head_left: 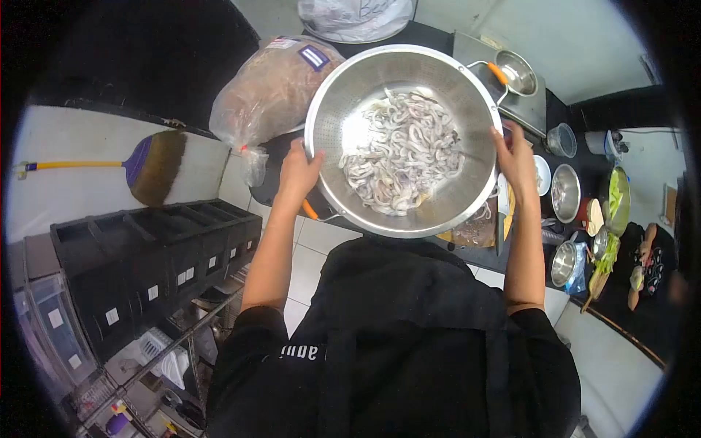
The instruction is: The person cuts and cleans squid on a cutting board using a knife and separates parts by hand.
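A large steel colander [330,109] with orange-sleeved handles is held in front of my chest, tilted slightly so its inside shows. Pale, glossy strips that look like cut squid [409,150] lie heaped on its bottom. My left hand [299,171] grips the left rim, thumb on top, fingers mostly hidden beneath. On the opposite rim, my right hand [517,159] is closed in the same way. Below the right side of the colander, a knife [502,212] lies on a cutting board [509,219], beside a brownish, wet-looking piece [473,230] partly covered by the colander.
A big tied plastic bag [274,91] sits behind the colander's left side. Steel bowls [566,191] and a clear tub [561,139] stand along the right counter. Another person's hands [645,248] are at far right. Black bins [146,270] and a broom [153,168] are left.
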Tool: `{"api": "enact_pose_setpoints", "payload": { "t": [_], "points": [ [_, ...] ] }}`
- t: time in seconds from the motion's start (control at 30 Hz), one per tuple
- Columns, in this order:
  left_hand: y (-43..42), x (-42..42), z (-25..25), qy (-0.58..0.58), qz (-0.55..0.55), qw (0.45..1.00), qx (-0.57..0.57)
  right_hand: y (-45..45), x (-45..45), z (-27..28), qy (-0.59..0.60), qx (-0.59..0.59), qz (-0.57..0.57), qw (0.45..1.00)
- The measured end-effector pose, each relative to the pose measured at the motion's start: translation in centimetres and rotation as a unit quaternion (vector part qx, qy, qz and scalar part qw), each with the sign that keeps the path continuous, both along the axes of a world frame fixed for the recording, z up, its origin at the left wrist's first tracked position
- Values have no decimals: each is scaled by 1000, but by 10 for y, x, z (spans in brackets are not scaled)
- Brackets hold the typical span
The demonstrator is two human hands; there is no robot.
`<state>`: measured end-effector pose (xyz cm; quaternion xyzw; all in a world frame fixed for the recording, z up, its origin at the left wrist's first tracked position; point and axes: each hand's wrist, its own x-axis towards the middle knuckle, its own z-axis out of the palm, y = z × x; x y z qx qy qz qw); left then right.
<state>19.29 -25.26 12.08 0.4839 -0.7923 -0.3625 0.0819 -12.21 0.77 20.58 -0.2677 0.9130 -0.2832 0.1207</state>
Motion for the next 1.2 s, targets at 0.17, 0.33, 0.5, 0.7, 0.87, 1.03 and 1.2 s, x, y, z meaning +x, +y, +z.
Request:
{"api": "enact_pose_setpoints", "payload": {
  "t": [0.17, 0.33, 0.5, 0.7, 0.87, 1.03, 1.2],
  "points": [
    [-2, -17, 4, 31, 8, 998, -58, 17, -3, -40, 58, -51, 14, 997],
    [-4, -21, 42, 75, 9, 981, -179, 28, 5, -54, -7, -50, 21, 999],
    [-8, -23, 43, 67, -7, 966, -249, 32, 10, -80, -55, -87, 8, 995],
    [-10, -23, 38, 90, -9, 961, -262, 38, 10, -88, -73, -79, 18, 994],
    [-10, -24, 31, 101, -6, 952, -288, 33, 20, -61, -135, -84, -4, 987],
    [-4, -27, 38, 88, -23, 953, -288, 35, 12, -77, -45, -116, 48, 991],
    [3, -38, 53, 68, -35, 882, -465, 19, 28, -29, 215, -47, 84, 972]
  ]
}}
